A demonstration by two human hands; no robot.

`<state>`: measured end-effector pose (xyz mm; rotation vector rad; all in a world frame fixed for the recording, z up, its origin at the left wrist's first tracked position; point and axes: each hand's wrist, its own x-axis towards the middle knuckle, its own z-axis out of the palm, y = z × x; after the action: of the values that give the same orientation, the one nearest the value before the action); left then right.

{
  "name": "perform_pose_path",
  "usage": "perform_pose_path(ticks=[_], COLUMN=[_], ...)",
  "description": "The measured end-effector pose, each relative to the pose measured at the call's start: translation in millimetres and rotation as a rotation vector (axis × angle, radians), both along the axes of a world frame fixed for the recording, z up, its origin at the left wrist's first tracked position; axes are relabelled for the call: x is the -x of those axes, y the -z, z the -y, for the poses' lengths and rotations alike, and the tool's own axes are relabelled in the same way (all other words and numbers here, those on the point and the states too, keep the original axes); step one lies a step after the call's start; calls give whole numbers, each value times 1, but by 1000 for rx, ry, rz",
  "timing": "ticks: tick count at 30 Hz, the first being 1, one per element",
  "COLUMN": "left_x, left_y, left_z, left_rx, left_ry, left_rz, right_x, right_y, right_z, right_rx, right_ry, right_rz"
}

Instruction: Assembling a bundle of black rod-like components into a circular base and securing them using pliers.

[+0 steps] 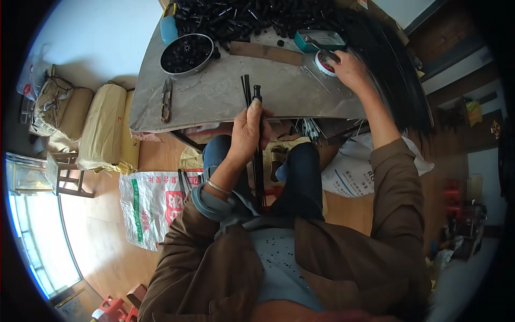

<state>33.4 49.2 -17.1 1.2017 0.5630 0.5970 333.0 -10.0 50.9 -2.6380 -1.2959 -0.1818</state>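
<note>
Two bare hands work over a grey table [214, 102]. The left hand [248, 131] has its fingers clenched around a bundle of thin black rods [258, 150], thumb pressed along them; the rods stand nearly upright, their tips rising just past the table's near edge and their lower ends running down between the person's knees. The right hand [350, 68] reaches out to the far right of the table, fingers curled down beside a small red-and-white round tin [323, 63]; whether it pinches anything is hard to tell, though it seems to touch the long fan of black strands [391, 70] that sweeps down over the table's right edge.

Just behind the tin sits a teal tray [322, 38] with a metal tool in it. A flat wooden strip [266, 52] lies mid-table, and a heap of small black parts [241, 16] covers the far end. Left of that stands a round metal bowl [186, 53] filled with black pieces, and a pair of snips [167, 99] lies near the left edge. On the wooden floor to the left lie a printed white sack [150, 206] and tan wrapped bundles [102, 129].
</note>
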Motion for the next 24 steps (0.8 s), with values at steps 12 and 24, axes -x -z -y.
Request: perform_pose_path(ticks=[12,24], left_x=[3,5], left_y=[0,-30], left_z=[-4,30], left_rx=[44,1], left_ry=[27,97], left_rz=[13,125], right_x=[-13,-50], right_y=[6,9], right_z=[-21,-9], right_rx=[-90,-220], right_ry=[-4,32], right_rz=[1,-118])
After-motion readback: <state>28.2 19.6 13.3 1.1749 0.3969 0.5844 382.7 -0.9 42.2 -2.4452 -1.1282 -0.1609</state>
